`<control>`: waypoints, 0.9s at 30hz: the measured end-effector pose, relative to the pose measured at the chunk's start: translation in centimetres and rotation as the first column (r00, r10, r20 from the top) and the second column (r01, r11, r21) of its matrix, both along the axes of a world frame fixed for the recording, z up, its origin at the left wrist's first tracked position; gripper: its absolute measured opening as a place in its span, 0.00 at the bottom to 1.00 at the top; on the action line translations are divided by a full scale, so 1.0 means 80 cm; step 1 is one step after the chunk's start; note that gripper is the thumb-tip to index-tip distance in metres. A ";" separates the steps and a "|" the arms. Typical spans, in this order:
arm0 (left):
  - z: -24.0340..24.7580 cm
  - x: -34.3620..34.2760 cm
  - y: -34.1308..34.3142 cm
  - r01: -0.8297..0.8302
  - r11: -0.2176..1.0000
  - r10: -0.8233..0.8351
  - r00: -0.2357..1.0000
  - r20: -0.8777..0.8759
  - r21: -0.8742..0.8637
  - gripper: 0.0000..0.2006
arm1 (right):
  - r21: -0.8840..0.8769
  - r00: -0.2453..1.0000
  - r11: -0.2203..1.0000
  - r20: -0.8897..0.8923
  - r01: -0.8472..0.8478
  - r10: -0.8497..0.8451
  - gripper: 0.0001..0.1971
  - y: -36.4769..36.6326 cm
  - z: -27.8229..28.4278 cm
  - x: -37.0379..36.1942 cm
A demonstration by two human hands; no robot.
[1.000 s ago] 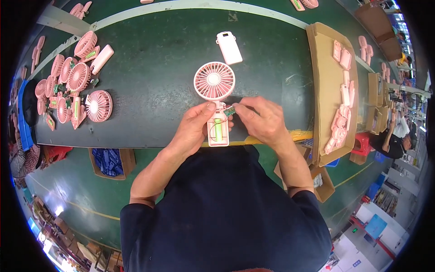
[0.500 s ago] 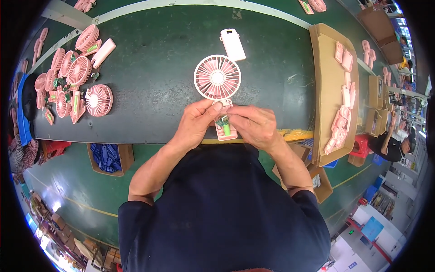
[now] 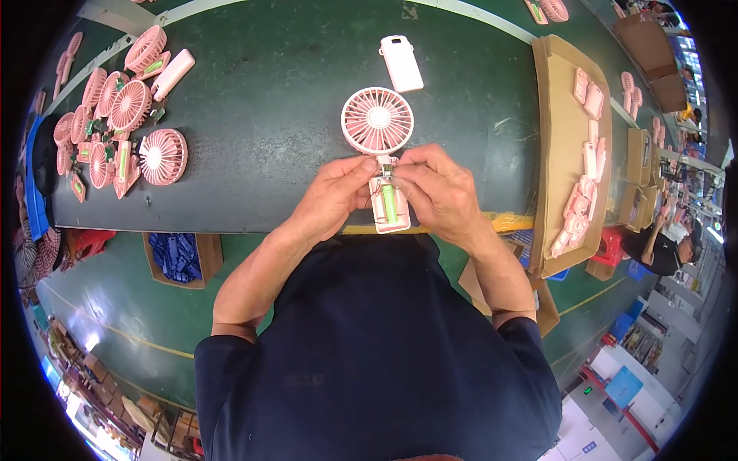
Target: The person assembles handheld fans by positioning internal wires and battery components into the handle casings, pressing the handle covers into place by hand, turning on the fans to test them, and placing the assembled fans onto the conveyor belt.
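A pink handheld fan [image 3: 377, 121] lies in front of me at the table's near edge, head pointing away. Its opened handle [image 3: 393, 226] shows a green battery cell [image 3: 390, 203] and thin wires. My left hand [image 3: 336, 196] grips the fan at the left of its neck, thumb on top. From the other side my right hand [image 3: 440, 196] pinches a small circuit board [image 3: 387, 172] at the top of the handle; the fingertips partly hide it. Beyond the fan head lies a pale handle cover [image 3: 402, 64].
On the left are a heap of opened pink fans [image 3: 127, 107] and a single fan [image 3: 163, 157]. A cardboard box [image 3: 547, 154] of pink handle parts [image 3: 580, 200] stands at the right. Below the table edge sits a carton [image 3: 211, 265] with blue pieces.
The circuit board has gone from over the battery up to the handle's top, uncovering the cell. Both hands stay at the fan's neck, the right fingers now closer over the board.
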State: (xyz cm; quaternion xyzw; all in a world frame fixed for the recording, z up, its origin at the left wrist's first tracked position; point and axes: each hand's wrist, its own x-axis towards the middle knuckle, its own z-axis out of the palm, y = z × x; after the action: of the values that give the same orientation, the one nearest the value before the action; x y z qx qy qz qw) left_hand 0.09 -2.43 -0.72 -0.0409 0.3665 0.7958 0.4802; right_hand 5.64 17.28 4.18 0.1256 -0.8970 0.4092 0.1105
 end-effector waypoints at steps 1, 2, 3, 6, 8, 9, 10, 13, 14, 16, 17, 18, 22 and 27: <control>0.000 0.001 0.000 -0.001 1.000 0.001 1.000 -0.007 -0.019 0.20 | 0.029 1.000 0.999 0.016 -0.015 0.015 0.07 0.002 0.002 -0.001; 0.000 0.002 0.000 -0.002 1.000 0.002 1.000 -0.003 -0.019 0.20 | 0.028 1.000 0.999 0.020 -0.016 0.016 0.07 0.002 0.004 -0.002; 0.000 0.001 0.000 0.005 1.000 -0.005 1.000 0.000 -0.011 0.19 | 0.059 0.999 0.998 0.030 -0.025 0.024 0.06 0.001 0.006 -0.003; -0.002 0.001 0.000 0.017 1.000 -0.017 1.000 0.004 -0.008 0.19 | 0.124 0.997 0.991 0.056 -0.056 0.049 0.05 0.003 0.010 -0.006; -0.002 0.001 -0.001 0.021 1.000 -0.021 1.000 0.003 -0.014 0.18 | 0.157 0.995 0.984 0.073 -0.079 0.068 0.05 0.005 0.012 -0.008; 0.000 0.000 -0.001 0.033 0.999 -0.033 0.999 -0.004 -0.019 0.18 | 0.182 0.993 0.979 0.093 -0.095 0.079 0.07 0.006 0.014 -0.009; 0.002 -0.001 0.000 0.047 0.999 -0.048 0.999 -0.010 -0.025 0.18 | 0.208 0.990 0.972 0.113 -0.109 0.087 0.08 0.007 0.016 -0.010; 0.007 -0.003 0.000 0.063 0.997 -0.064 0.998 -0.018 -0.035 0.18 | 0.244 0.991 0.963 0.098 -0.117 0.096 0.04 0.005 0.021 -0.012; 0.006 -0.003 0.000 0.059 0.998 -0.060 0.998 -0.016 -0.036 0.18 | 0.243 0.990 0.962 0.100 -0.121 0.100 0.04 0.005 0.022 -0.012; 0.003 -0.002 0.000 0.065 0.997 -0.066 0.998 -0.016 -0.036 0.18 | 0.269 0.991 0.954 0.077 -0.128 0.112 0.05 0.006 0.024 -0.013; 0.003 -0.002 0.000 0.064 0.997 -0.065 0.998 -0.014 -0.037 0.18 | 0.269 0.990 0.954 0.079 -0.130 0.113 0.05 0.007 0.023 -0.012; 0.003 -0.001 0.001 0.062 0.997 -0.063 0.998 -0.015 -0.043 0.18 | 0.280 0.989 0.950 0.085 -0.140 0.120 0.05 0.008 0.023 -0.012; 0.002 0.000 0.002 0.064 0.997 -0.065 0.998 -0.020 -0.050 0.19 | 0.352 0.987 0.924 0.096 -0.151 0.125 0.07 0.006 0.027 -0.012; 0.005 0.001 0.005 0.073 0.994 -0.076 0.997 -0.034 -0.082 0.19 | 0.422 0.982 0.887 0.111 -0.188 0.155 0.07 0.004 0.032 -0.011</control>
State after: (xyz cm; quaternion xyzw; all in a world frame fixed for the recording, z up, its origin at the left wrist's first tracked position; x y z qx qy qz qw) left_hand 0.14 -2.05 -0.29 -0.0319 0.4085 0.7625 0.5007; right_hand 4.72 17.60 6.75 0.2103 -0.9540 0.2133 0.0100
